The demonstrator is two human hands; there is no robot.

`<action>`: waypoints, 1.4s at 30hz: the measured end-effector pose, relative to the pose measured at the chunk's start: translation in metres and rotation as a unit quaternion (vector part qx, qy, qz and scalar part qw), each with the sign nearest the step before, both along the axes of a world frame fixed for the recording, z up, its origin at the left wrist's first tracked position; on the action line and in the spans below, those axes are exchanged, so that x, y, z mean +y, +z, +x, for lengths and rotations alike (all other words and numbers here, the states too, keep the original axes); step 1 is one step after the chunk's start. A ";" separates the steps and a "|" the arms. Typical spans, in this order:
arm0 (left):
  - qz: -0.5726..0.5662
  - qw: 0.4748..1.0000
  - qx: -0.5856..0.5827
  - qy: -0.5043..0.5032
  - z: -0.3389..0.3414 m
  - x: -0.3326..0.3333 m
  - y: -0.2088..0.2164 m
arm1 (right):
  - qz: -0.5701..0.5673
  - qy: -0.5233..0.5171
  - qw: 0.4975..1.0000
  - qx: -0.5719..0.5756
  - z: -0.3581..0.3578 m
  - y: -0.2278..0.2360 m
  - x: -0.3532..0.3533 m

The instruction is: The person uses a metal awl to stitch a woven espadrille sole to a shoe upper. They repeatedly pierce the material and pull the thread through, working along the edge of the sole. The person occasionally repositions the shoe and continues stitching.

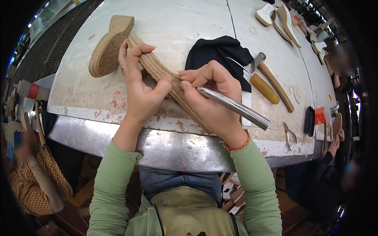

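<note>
My left hand (141,80) is wrapped round a wedge shoe sole (157,67) covered in tan braided rope, its thumb pressing on the braid. The sole slants from upper left to lower right above the table's front edge. In my right hand (218,98) is a tool with a smooth round metal handle (240,108), its thick end pointing down to the right. The fingertips of that hand pinch at the braid beside my left thumb; they hide the tool's working end. A second rope-covered wedge sole (112,47) lies on its side just beyond my left hand.
Right of my hands lie a black cloth (214,51), a hooked awl (263,87), a hammer (277,84), pliers (289,135) and a black case (310,121). Several white soles (289,25) rest at the far right. A metal edge (177,151) borders the worktable. People sit on both sides.
</note>
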State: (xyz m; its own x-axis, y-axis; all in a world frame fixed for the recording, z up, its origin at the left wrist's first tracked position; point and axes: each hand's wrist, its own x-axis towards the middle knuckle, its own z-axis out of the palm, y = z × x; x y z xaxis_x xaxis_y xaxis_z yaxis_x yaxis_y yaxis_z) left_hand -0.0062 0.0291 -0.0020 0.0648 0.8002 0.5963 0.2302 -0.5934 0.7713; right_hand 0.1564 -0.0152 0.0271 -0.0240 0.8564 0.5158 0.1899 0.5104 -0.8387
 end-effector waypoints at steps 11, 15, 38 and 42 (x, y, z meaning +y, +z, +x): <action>-0.020 1.000 -0.017 -0.003 0.001 -0.003 0.003 | 0.024 -0.011 0.996 -0.079 -0.002 0.003 0.000; -0.027 0.999 -0.024 -0.020 -0.001 -0.002 0.002 | 0.030 -0.006 0.999 -0.042 -0.001 -0.002 0.002; 0.000 1.000 -0.007 0.003 0.000 0.001 -0.003 | -0.047 0.010 0.998 0.034 -0.001 0.003 0.001; -0.001 1.000 0.001 0.013 0.001 0.001 -0.003 | -0.047 0.013 0.999 0.013 0.000 0.004 0.002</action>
State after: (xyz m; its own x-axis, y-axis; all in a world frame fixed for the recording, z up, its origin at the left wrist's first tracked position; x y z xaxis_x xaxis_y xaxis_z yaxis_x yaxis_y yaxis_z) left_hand -0.0052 0.0297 -0.0047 0.0443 0.8027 0.5947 0.2475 -0.5855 0.7720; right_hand 0.1562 -0.0133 0.0312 -0.0341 0.9000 0.4346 0.1552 0.4344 -0.8873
